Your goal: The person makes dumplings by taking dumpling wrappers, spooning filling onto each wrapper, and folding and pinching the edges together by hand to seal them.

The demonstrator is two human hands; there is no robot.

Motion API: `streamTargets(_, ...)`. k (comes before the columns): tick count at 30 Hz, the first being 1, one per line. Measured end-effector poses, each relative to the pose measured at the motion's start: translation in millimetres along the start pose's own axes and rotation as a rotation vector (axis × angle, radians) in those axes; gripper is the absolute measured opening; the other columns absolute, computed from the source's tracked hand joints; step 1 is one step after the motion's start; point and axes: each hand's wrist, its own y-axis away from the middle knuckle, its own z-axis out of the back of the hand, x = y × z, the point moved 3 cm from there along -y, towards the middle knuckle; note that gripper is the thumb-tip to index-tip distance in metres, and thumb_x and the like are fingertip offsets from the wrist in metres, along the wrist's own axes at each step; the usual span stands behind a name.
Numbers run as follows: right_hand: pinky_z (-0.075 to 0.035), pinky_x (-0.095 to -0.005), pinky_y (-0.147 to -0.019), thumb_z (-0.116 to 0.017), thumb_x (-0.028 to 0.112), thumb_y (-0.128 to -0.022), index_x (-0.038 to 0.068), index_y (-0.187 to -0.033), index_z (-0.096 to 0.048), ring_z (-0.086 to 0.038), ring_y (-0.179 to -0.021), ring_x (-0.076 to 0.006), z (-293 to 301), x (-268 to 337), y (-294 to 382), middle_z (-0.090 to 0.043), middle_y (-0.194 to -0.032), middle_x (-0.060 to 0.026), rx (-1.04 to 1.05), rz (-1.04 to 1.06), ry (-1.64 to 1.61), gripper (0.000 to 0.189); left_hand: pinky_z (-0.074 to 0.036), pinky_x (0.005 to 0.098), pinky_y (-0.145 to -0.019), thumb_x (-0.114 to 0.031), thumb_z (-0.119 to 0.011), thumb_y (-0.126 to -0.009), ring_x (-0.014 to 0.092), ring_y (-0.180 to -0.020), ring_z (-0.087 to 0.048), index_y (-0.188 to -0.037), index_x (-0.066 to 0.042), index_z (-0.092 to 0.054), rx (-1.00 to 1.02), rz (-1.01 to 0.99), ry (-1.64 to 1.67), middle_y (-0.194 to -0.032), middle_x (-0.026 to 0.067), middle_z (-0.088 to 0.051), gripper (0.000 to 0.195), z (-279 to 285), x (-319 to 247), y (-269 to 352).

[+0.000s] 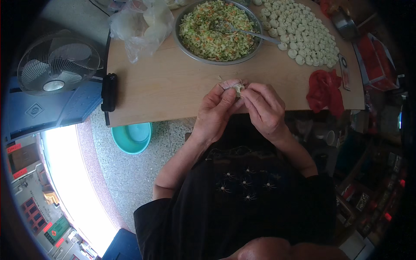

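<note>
Between the fingers of my two hands, above the table's near edge, is a small dumpling (239,88) of pale dough. My left hand (216,107) cups it from the left, with the thumb along its side. My right hand (265,104) pinches its right edge with thumb and fingertips. Fingers cover much of the dumpling. Beyond my hands stands a metal bowl (224,62) of chopped vegetable filling (208,29), green with orange bits. A metal spoon (256,35) rests in the filling, its handle over the right rim. Many shaped dumplings (302,35) lie together at the back right.
A clear plastic bag (143,29) with pale contents lies at the table's (156,84) back left. A red plastic bag (321,91) hangs over the right front edge. An electric fan (58,65) stands left, a turquoise basin (133,138) on the floor.
</note>
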Motion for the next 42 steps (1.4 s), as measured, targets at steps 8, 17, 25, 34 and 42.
streamTargets(8, -0.055, -0.0369, -0.066, -0.076, -0.003, -0.079, 0.001, -0.098, -0.066, -0.067, -0.083, -0.0286, -2, -1, -3, -0.064, -0.094, -0.0124, 0.046, -0.167, -0.131, 0.022, -0.046, 0.0346, -0.107, -0.012, -0.051, -0.106, 0.017, -0.121, -0.058, -0.133, -0.003, -0.053, -0.016, -0.003, 0.005, -0.133, 0.0096, -0.06, 0.029, 1, 2, -3)
streamTargets(17, -0.054, -0.0369, -0.069, -0.077, -0.002, -0.079, -0.001, -0.1, -0.068, -0.066, -0.082, -0.0288, -5, -2, -2, -0.065, -0.095, -0.0118, 0.047, 0.047, 0.062, 0.023, -0.047, 0.0345, -0.106, -0.011, -0.052, -0.105, 0.017, -0.121, -0.057, -0.131, -0.003, -0.054, -0.011, -0.019, 0.007, -0.132, 0.0096, -0.061, 0.027, 5, 3, -4)
streamTargets(25, -0.054, -0.0333, -0.068, -0.08, -0.003, -0.076, -0.002, -0.097, -0.07, -0.066, -0.081, -0.0273, -5, -5, -8, -0.066, -0.093, -0.0129, 0.014, -0.096, -0.124, 0.023, -0.046, 0.0362, -0.109, -0.017, -0.048, -0.107, 0.02, -0.124, -0.057, -0.133, -0.002, -0.053, -0.047, 0.034, 0.037, -0.132, 0.011, -0.06, 0.031, 7, -6, -2)
streamTargets(34, -0.053, -0.036, -0.067, -0.079, -0.002, -0.076, 0.001, -0.097, -0.07, -0.065, -0.08, -0.0271, -9, -6, -8, -0.066, -0.095, -0.0097, 0.087, 0.037, -0.004, 0.023, -0.046, 0.0375, -0.108, -0.015, -0.051, -0.106, 0.02, -0.121, -0.058, -0.13, -0.003, -0.054, -0.034, -0.035, -0.03, -0.131, 0.0105, -0.061, 0.027, 11, -4, -3)
streamTargets(42, -0.056, -0.033, -0.069, -0.076, -0.005, -0.08, 0.0, -0.102, -0.068, -0.069, -0.083, -0.0238, -16, -9, -13, -0.066, -0.097, -0.0116, 0.08, -0.251, -0.352, 0.025, -0.05, 0.0332, -0.103, -0.015, -0.055, -0.105, 0.015, -0.114, -0.061, -0.127, -0.003, -0.057, -0.068, -0.071, -0.053, -0.126, 0.0078, -0.063, 0.025, 19, -7, -1)
